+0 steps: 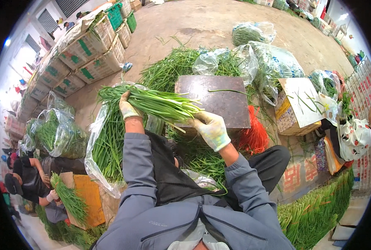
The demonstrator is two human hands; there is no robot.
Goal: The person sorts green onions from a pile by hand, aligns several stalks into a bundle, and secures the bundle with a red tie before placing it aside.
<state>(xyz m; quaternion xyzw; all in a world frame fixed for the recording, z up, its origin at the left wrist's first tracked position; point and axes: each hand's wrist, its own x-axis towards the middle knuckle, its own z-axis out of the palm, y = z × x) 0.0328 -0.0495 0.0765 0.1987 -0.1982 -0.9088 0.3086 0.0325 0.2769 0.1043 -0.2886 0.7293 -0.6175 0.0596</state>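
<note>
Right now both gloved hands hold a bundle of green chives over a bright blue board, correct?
Not quite. In the head view the left hand and right hand do hold the bundle of green chives, but the board beneath is dark brown, not bright blue.

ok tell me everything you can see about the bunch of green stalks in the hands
The bunch of green stalks is a thick sheaf of long, thin, chive-like greens, deep green at the left and paling to whitish cut ends at the right. It lies roughly level, just in front of a dark square slab. The gloved left hand grips it near the leafy end, and the gloved right hand holds the pale ends. More loose greens lie beneath it.
</note>
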